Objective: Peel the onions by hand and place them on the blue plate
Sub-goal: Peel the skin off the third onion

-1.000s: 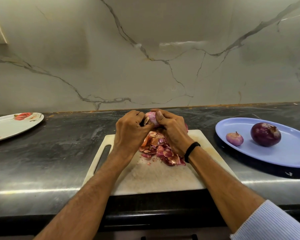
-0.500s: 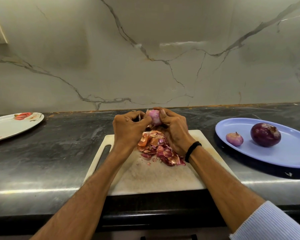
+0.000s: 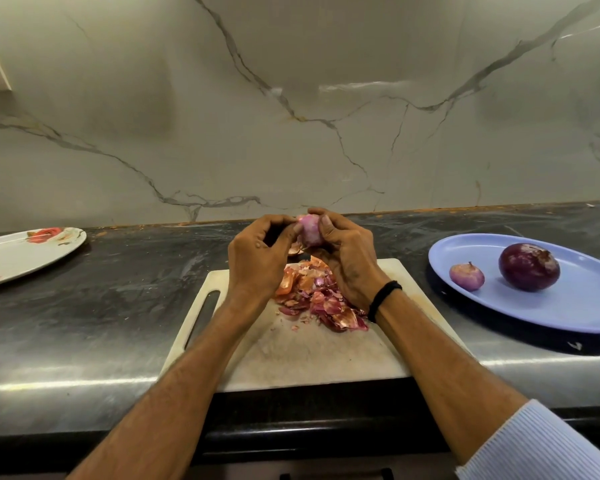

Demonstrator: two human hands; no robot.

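Peeling was in hand: right hand point(image 3: 347, 261) gripped the small onion point(image 3: 310, 231); left hand point(image 3: 257, 258) pinched its skin. Judged next: strip skin, carry right to blue plate point(image 3: 586, 306).

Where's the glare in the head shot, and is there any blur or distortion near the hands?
Head view: glare streaks run along the counter near its front edge, and a soft highlight sits on the wall. Wide-angle distortion slants the counter's edges. The plate throws a dark shadow on its near side. The left hand, right hand and onion are only mildly soft.
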